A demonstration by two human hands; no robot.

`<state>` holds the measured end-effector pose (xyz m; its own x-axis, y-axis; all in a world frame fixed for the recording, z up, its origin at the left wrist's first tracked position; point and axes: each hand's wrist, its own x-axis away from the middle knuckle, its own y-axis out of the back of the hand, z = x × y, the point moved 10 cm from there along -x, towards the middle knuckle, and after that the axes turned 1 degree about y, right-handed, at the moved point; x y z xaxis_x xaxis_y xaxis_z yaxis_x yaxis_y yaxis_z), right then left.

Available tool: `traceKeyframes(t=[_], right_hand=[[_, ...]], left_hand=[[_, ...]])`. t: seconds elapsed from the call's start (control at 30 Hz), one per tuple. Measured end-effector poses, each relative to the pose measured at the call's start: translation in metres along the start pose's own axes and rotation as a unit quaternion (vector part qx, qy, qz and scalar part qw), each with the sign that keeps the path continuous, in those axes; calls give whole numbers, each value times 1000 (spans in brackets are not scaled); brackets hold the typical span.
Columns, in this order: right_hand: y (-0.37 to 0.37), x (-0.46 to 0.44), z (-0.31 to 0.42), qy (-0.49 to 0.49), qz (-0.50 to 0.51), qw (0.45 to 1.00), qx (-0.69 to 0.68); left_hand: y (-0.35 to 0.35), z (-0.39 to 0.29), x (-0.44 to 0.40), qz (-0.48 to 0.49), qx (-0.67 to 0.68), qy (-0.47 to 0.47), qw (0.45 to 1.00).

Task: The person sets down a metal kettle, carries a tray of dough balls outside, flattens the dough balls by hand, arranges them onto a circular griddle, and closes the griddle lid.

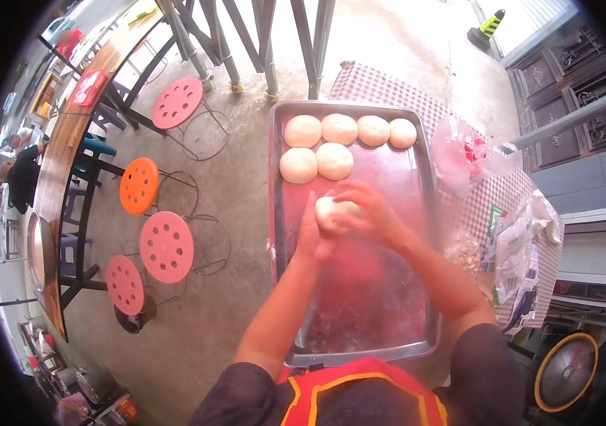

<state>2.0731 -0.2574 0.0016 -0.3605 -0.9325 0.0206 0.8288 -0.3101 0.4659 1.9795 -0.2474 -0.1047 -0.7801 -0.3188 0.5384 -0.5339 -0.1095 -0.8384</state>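
Dough ball (329, 213) pale, rounded, smooth where visible, held above the metal tray (388, 312) towards 11 o'clock of its centre; six similar dough balls (335, 162) sit on the tray between 10 and 1 o'clock. Tray floor shows from 3 round to 8 o'clock as room to move, out to the raised rim (367, 353). Forearms (282, 312) enter from 7 and 5 o'clock: left hand (310, 231) cupped against the ball's 9 o'clock side, right hand (368, 208) half-curled round its 3 o'clock side.

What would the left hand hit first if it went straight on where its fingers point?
Most likely the left dough ball or the right one in the two-ball row ahead, though height is unclear: the left hand may pass over them.
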Motion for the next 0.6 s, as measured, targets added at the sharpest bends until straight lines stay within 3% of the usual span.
traceKeyframes(t=[0.07,0.1,0.27,0.47,0.57,0.6], right_hand=[[21,-20,-20,-40,-76,996,-15],[29,-31,-63,-103,-124,987,-5],[-6,-68,-181,-328,-153,909,-207],[-30,-73,-177,-438,-12,876,-201],[-16,-74,-131,-309,-74,935,-156],[-8,-76,-114,-208,-100,971,-58]], left_hand=[[12,-2,6,0,47,-9,999],[20,-1,9,-6,59,-9,998],[27,-3,16,1,71,-23,997],[30,-11,7,3,76,-45,996],[20,-12,7,27,95,-47,994],[19,-12,8,35,105,-44,993]])
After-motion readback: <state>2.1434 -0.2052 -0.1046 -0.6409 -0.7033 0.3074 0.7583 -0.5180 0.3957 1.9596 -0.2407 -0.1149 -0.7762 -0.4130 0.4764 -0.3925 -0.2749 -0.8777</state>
